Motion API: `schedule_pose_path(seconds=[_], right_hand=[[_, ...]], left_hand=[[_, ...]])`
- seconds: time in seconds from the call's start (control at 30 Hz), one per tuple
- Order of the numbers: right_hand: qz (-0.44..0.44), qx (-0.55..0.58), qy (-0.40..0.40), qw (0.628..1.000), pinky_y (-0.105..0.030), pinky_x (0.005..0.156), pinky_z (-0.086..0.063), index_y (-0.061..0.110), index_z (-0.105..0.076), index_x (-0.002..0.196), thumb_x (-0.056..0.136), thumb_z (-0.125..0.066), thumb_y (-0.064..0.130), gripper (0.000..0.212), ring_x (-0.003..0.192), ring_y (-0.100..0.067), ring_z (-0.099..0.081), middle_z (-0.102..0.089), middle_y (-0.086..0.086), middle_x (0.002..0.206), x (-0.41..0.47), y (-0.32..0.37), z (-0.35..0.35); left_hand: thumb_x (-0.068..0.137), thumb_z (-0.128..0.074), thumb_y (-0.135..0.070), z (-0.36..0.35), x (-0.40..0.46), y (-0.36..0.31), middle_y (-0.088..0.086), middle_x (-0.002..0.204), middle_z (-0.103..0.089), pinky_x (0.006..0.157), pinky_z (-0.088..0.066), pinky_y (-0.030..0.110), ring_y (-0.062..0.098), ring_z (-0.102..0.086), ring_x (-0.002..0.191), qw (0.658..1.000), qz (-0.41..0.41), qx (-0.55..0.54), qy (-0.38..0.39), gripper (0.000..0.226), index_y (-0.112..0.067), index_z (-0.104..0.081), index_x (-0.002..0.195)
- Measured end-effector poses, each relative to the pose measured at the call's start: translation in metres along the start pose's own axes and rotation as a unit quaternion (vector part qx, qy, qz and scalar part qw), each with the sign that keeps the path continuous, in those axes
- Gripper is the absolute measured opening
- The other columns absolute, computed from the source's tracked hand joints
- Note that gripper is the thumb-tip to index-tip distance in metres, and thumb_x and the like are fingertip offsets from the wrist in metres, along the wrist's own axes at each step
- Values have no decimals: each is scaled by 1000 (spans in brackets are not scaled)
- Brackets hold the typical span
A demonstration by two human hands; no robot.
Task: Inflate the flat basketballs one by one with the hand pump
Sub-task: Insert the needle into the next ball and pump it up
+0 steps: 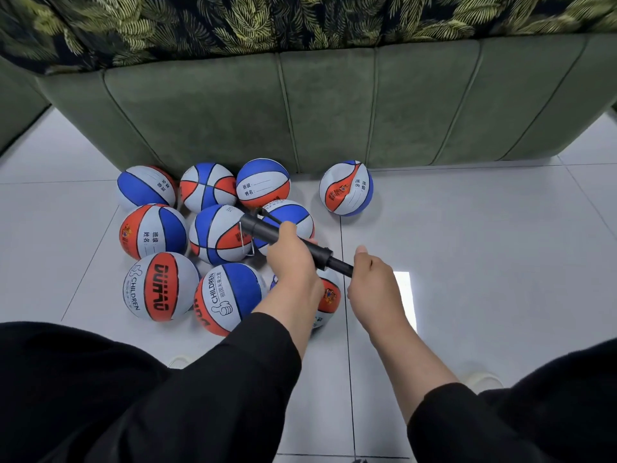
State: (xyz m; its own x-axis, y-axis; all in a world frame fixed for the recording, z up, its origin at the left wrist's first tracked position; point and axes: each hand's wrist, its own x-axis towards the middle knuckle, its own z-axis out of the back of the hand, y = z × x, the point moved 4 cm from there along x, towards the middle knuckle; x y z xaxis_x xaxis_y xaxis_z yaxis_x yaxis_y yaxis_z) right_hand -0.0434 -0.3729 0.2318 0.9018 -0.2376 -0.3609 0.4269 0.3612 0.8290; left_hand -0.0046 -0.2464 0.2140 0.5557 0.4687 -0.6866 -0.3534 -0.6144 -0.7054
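Nearest, the left hand [290, 259] grips the barrel of the pump [283, 237], while the right hand [372, 274] has its fingers clenched round the handle end. The pump hangs over a cluster of round balls [157, 287] on the floor [484, 245], its nozzle apparently plugged into none. Farther right, against the sofa [334, 105], one dented ball [345, 188] stands apart, flat. Most seem inflated; this one looks left.
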Motion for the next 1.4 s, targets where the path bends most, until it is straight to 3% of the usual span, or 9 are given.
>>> schedule_pose_path(seconds=[0.13, 0.3, 0.5, 0.67, 0.8, 0.9, 1.03, 1.2, 1.4], right_hand=[[-13, 14, 7, 1000, -36, 73, -39, 15, -53, 81, 110, -32, 37, 43, 78, -28, -52, -55, -2, 77, 0, 4, -6], [3, 11, 19, 1000, -36, 70, -42, 17, -54, 80, 109, -31, 45, 46, 76, -29, -58, -67, -12, 82, 0, 2, -9], [-6, 15, -4, 1000, -37, 71, -45, 11, -60, 89, 109, -31, 46, 49, 74, -29, -56, -68, -19, 86, 1, -5, 11], [-19, 6, -5, 1000, -41, 81, -49, 14, -60, 92, 110, -29, 43, 46, 89, -35, -62, -68, -17, 92, 1, -7, 7], [-20, 7, 4, 1000, -38, 75, -45, 16, -53, 79, 109, -30, 41, 45, 84, -33, -61, -66, -12, 86, -2, -6, -4], [-18, 13, 7, 1000, -40, 75, -46, 15, -54, 81, 109, -30, 39, 45, 84, -33, -62, -65, -12, 84, -1, -2, -8], [-1, 12, 20, 1000, -38, 70, -43, 13, -56, 82, 108, -30, 43, 48, 72, -29, -55, -69, -18, 85, -2, 2, -8], [6, 9, 2, 1000, -38, 67, -43, 1, -56, 88, 108, -32, 45, 55, 70, -29, -52, -68, -24, 87, -2, -3, 7], [-12, 13, -1, 1000, -40, 76, -45, 15, -53, 79, 110, -30, 44, 48, 78, -30, -56, -68, -18, 88, 1, -9, 10]], left_hand=[[94, -60, -29, -4, -10, 9, -3, 51, -61, 60, -49, 32, 21, -58, 61, 1000, -5, 16, 26, 16, -15, -57, 89], [94, -63, -27, 2, -8, -1, 3, 65, -63, 64, -51, 32, 20, -57, 63, 999, -10, 35, 27, 15, -14, -57, 88], [93, -66, -28, 12, 14, -26, 9, 89, -60, 90, -60, 48, 22, -59, 76, 1000, -13, 10, 12, 15, -16, -58, 96], [94, -63, -31, 6, -1, -10, 6, 81, -63, 80, -59, 39, 19, -58, 70, 1000, 6, 24, 13, 15, -17, -58, 94], [96, -60, -28, -1, -14, 4, 1, 61, -62, 68, -53, 35, 17, -56, 58, 999, 10, 39, 34, 14, -17, -56, 89], [97, -59, -25, -1, -18, 7, -4, 49, -60, 71, -55, 36, 15, -59, 59, 998, 6, 36, 47, 11, -16, -55, 91], [97, -61, -26, 2, -17, -4, 0, 60, -62, 66, -54, 32, 18, -59, 64, 997, -11, 55, 52, 13, -15, -56, 92], [94, -65, -30, 11, 2, -23, 8, 88, -60, 88, -61, 46, 22, -59, 79, 999, -11, 36, 23, 16, -17, -57, 95], [95, -64, -31, 9, 5, -20, 6, 88, -60, 90, -61, 44, 19, -60, 75, 1000, -4, 21, 8, 15, -18, -57, 95]])
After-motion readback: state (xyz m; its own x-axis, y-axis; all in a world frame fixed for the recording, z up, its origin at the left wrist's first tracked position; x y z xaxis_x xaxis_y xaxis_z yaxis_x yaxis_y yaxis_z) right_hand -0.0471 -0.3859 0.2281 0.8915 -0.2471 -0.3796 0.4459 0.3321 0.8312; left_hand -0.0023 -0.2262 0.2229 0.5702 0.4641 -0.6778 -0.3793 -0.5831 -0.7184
